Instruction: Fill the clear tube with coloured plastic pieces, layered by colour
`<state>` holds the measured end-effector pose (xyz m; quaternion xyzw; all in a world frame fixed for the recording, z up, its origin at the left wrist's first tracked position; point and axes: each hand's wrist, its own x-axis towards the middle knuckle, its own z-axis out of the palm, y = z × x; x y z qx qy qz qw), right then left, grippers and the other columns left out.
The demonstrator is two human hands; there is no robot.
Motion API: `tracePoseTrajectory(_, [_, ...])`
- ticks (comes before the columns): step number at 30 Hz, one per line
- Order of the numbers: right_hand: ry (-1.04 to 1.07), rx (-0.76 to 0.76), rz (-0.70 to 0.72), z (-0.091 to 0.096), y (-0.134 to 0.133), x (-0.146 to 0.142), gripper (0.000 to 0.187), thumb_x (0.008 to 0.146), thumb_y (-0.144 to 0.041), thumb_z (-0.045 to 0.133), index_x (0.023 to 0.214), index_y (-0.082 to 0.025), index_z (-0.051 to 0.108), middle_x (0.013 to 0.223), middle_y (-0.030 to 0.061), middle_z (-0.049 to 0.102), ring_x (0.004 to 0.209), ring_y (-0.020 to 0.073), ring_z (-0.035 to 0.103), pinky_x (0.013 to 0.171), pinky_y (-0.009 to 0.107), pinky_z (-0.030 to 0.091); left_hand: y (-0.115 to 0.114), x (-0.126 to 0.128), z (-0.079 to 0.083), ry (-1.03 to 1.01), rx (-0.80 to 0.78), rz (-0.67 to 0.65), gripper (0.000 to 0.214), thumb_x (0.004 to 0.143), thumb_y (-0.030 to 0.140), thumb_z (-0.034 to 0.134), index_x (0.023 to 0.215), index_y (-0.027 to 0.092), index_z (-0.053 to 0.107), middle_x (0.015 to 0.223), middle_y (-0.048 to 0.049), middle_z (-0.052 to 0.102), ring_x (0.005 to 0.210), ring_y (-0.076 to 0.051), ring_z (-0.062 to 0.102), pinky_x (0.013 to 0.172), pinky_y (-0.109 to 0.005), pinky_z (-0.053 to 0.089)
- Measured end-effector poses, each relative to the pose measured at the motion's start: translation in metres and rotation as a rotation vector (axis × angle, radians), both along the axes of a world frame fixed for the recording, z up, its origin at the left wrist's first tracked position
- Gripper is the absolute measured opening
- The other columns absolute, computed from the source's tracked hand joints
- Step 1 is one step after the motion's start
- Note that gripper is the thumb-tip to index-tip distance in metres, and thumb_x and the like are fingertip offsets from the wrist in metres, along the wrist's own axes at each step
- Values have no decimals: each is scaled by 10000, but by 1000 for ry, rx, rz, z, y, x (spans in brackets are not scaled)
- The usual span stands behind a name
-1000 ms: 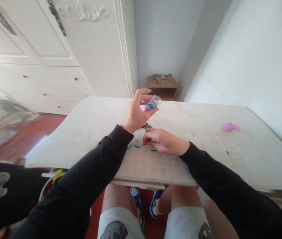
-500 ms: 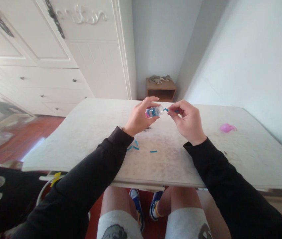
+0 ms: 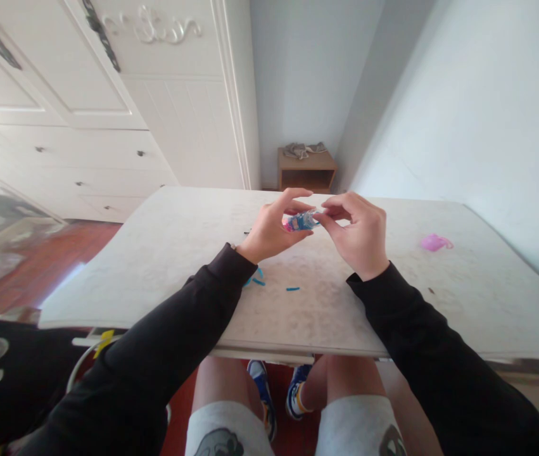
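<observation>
My left hand (image 3: 273, 229) is closed around a small clear bottle (image 3: 301, 221) with blue and pink on it, tilted so its mouth points right. Thumb and index of my right hand (image 3: 357, 231) are pinched at that mouth, around the end of a thin blue strip that is mostly hidden by the fingers and the bottle neck. On the white table (image 3: 193, 253) below lie several short blue strips; one blue strip (image 3: 292, 289) sits apart from the others, which are near my left sleeve.
A pink, balloon-like piece (image 3: 435, 242) lies on the right side of the table. A small brown bit (image 3: 431, 291) is nearer the front. Beyond the table stand a wooden nightstand (image 3: 307, 163) with a cloth on it and a white wardrobe (image 3: 183, 126).
My hands have come closer together. The blue strip, seen outside the bottle mouth before, now goes to or into the mouth, with the right fingertips against it.
</observation>
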<state>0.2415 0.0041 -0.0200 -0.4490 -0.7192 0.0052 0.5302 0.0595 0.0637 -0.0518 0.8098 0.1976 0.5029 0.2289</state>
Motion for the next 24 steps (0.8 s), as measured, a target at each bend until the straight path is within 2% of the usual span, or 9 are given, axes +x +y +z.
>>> tracePoseTrajectory(5, [-54,24,-30,0,0,1,71,928,-301,728,884,-251,703,866,35,739,855,232,664,801,403,567,1,0,1,-33,-5,1,657,764,241,872,1320,233,522,1098,-61,790,1004,-207,764,904,-363,603])
tracePoseTrajectory(11, [-66,53,-33,-1,-1,-2,119,976,-332,660,888,-255,683,891,37,737,841,220,646,747,369,543,2,1,-1,-72,-32,-27,686,754,305,891,1326,251,515,1079,-53,779,1008,-220,769,900,-375,611])
tracePoseTrajectory(15, [32,126,-40,2,-6,-4,116,990,-292,603,904,-249,667,899,36,704,816,201,626,717,353,513,7,2,-4,-118,-79,-17,715,751,337,893,1339,250,496,1079,-57,771,992,-209,770,875,-353,625])
tracePoseTrajectory(17, [97,122,-53,5,-6,-2,128,977,-279,597,871,-239,657,861,27,675,776,187,601,701,344,495,14,1,-6,-174,-104,36,722,781,350,868,1372,259,463,1100,-57,765,972,-196,769,833,-332,633])
tracePoseTrajectory(19, [69,-22,24,6,-4,2,153,941,-277,636,798,-223,646,773,8,646,698,167,566,667,329,472,23,-2,-9,-237,-117,120,719,819,350,835,1405,278,426,1115,-49,760,945,-180,767,789,-309,636])
tracePoseTrajectory(21, [-91,-299,228,5,-2,4,177,879,-283,721,736,-204,651,701,-9,631,642,149,542,637,311,453,31,-6,-11,-271,-120,198,721,840,346,817,1425,292,400,1132,-42,758,935,-166,761,768,-291,635])
tracePoseTrajectory(24, [-403,-673,509,-3,-1,1,177,743,-265,864,776,-180,712,749,-5,665,681,148,575,654,291,463,37,-10,-12,-304,-116,282,699,858,341,803,1424,303,394,1162,-42,758,940,-157,749,768,-285,638])
